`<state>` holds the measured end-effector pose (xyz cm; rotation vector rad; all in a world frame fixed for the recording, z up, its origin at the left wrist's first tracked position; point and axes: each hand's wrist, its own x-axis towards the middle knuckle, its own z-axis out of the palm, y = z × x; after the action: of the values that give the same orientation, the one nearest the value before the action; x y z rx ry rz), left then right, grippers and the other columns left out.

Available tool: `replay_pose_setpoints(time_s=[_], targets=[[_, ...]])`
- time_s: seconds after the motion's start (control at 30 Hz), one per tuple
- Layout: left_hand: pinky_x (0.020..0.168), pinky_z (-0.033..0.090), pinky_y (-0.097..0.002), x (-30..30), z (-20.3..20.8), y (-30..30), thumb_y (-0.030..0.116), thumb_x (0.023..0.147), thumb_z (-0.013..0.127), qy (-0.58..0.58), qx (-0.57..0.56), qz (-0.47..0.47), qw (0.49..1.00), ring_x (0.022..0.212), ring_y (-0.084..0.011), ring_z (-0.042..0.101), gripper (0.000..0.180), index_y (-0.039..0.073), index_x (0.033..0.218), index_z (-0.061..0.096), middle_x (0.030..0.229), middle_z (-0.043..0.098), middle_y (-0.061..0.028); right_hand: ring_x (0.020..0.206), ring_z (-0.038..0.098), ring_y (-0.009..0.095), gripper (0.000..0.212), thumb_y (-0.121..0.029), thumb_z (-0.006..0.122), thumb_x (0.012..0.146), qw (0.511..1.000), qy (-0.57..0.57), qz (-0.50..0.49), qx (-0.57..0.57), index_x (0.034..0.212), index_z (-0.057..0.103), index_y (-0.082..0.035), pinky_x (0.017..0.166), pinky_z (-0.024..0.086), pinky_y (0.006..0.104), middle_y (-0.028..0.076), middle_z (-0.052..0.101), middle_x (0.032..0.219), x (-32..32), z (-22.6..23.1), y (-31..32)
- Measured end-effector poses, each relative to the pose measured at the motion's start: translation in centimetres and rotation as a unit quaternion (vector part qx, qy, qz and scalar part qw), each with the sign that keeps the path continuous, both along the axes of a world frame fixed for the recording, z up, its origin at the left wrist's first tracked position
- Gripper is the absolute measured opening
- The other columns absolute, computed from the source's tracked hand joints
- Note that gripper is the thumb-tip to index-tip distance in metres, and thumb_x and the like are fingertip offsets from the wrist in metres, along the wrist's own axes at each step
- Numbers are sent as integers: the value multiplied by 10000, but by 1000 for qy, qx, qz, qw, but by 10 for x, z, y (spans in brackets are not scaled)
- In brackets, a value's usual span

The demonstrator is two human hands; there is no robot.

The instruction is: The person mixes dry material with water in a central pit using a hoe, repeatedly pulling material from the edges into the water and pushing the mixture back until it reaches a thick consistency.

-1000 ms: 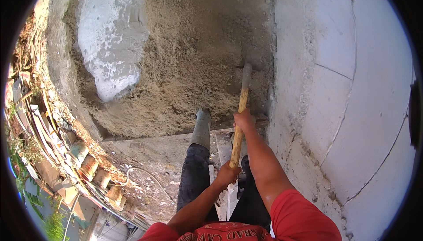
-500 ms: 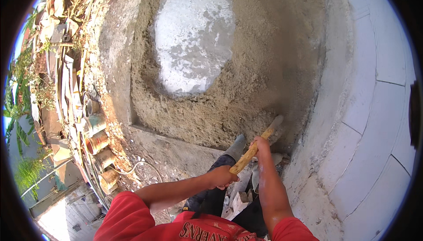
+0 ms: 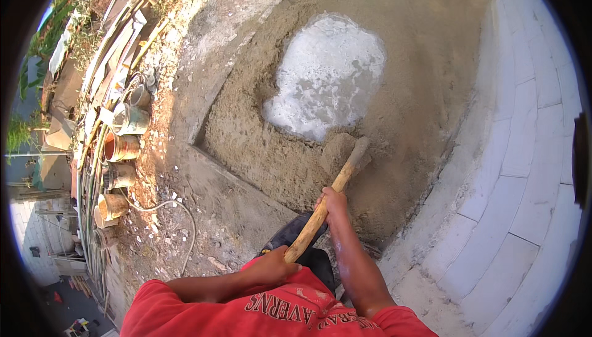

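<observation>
A digging tool with a thick, pale wooden handle point(image 3: 316, 217) slants up and away from my body. My left hand point(image 3: 275, 269) is wrapped round its near end, close to my red shirt. Further along, my right hand point(image 3: 333, 205) grips the handle near its middle. The tool's far end point(image 3: 357, 147) is grey and rests among a heap of damp sand mix point(image 3: 338, 153); its blade is covered, so I cannot tell its shape. Just beyond lies a pool of whitish, frothy liquid point(image 3: 324, 84) in a hollow of the sand mix.
A block wall point(image 3: 493, 207) curves along the right. On the left, several dirty buckets point(image 3: 131, 119) stand beside planks and scrap. A thin hose point(image 3: 185, 207) lies on the rubble-strewn ground. A low edge point(image 3: 237, 180) borders the mix. My dark boot point(image 3: 290, 232) is beside the handle.
The tool's far end has moved forward from the near edge of the mix to the pool's rim, where sand is now heaped. Both hands keep their grip; the view has shifted.
</observation>
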<state>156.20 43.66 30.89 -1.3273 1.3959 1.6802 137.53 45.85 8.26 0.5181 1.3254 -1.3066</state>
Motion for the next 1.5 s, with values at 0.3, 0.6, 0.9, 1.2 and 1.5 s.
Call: replay_pose_setpoints(time_s=[0.3, 0.6, 0.9, 1.2, 1.5], targets=[[489, 429, -288, 49, -20, -45, 267, 929, 644, 268, 98, 306, 908, 554, -118, 495, 272, 42, 1027, 528, 737, 515, -13, 516, 585, 241, 153, -174, 600, 884, 982, 41, 138, -119, 840, 542, -40, 513, 515, 387, 101, 581, 647, 6, -22, -135], [478, 413, -289, 152, 66, -165, 382, 994, 567, 283, -83, 332, 896, 548, -109, 499, 587, 19, 1445, 471, 750, 537, 2, 550, 582, 237, 134, -152, 578, 860, 988, -9, 117, -100, 798, 517, -51, 519, 523, 368, 106, 576, 664, 110, 21, -237], [587, 451, -267, 218, -7, -317, 426, 988, 569, 289, -228, 204, 907, 649, -98, 546, 561, 84, 1432, 541, 832, 606, -25, 545, 571, 260, 176, -175, 578, 869, 995, 42, 67, -66, 772, 527, -37, 532, 521, 387, 119, 572, 644, 190, 31, -341], [960, 456, -406, 467, -81, -491, 376, 941, 668, 201, -124, -126, 964, 1147, -323, 615, 718, 190, 1560, 357, 1232, 676, -176, 515, 534, 223, 127, -111, 581, 893, 983, 93, -152, -50, 870, 466, -64, 493, 494, 388, 79, 508, 659, 366, -26, -468], [985, 418, -510, 464, -185, -466, 374, 867, 722, 93, -425, -193, 879, 1150, -330, 598, 656, 253, 1469, 493, 1246, 679, -68, 478, 493, 181, 162, -90, 624, 859, 949, 175, -255, -56, 913, 472, -76, 443, 462, 359, 40, 485, 663, 358, -6, -473]])
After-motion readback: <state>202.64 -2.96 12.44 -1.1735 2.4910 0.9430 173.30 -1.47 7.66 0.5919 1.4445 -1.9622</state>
